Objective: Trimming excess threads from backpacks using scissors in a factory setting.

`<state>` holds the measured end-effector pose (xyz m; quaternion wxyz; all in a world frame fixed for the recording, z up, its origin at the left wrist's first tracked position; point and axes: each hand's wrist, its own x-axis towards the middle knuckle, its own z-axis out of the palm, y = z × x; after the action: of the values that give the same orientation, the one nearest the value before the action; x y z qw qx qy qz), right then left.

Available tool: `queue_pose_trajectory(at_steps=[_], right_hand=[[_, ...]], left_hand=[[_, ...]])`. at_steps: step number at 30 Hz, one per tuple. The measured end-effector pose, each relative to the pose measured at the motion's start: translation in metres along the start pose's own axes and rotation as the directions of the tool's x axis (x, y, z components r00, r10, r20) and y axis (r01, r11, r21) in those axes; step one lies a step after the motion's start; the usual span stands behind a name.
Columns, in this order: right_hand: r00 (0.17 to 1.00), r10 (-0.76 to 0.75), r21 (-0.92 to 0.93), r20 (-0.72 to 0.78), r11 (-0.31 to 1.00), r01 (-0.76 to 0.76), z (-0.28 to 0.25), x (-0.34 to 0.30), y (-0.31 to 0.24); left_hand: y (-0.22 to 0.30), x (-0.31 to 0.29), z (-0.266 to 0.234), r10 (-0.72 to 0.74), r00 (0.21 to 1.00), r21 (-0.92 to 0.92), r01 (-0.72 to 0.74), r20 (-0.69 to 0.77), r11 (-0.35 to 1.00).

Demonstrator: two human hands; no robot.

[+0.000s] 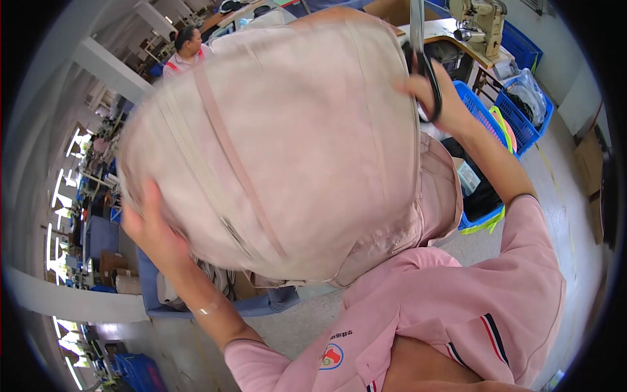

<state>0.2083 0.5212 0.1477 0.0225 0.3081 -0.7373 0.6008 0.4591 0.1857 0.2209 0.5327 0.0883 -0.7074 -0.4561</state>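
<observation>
A large pale-pink bag [294,130], backpack-like, fills the middle of the view before my chest, blurred by motion. A darker pink strip and zipper lines run down its front. My left hand [157,228] grips its lower left side, fingertips against the fabric and partly blurred. At the upper right edge of the bag, my right hand [444,98] has a pair of scissors [432,88] hooked in it, black handles around the fingers and metal blades pointing up. The right fingers also reach to the bag's edge. A loose fabric flap [441,183] hangs at its right.
Blue plastic baskets [522,117] with dark goods and plastic bags stand at the right. Behind is a sewing machine [480,26] on a table. A blue cloth-sided bin [251,306] sits below the bag at left. A co-worker [186,51] is at the far left.
</observation>
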Motion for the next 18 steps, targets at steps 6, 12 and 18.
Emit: queue_pose_trajectory(at_steps=[6, 12, 18], right_hand=[[0.94, -0.153, 0.637, -0.305, 0.701, 0.321, 0.068, 0.179, -0.023], [0.904, -0.202, 0.384, -0.378, 0.854, 0.351, 0.149, 0.405, 0.036], [0.867, -0.164, -0.198, -0.471, 0.977, 0.078, 0.187, 0.436, 0.166]], left_hand=[[-0.021, 0.193, 0.046, 0.346, 0.935, 0.33, -0.351, 0.077, 0.876], [-0.11, 0.288, 0.114, 0.622, 0.737, 0.733, -0.573, 0.265, 0.367], [-0.29, 0.25, 0.21, -0.035, 0.808, 0.752, -0.531, 0.588, 0.392]])
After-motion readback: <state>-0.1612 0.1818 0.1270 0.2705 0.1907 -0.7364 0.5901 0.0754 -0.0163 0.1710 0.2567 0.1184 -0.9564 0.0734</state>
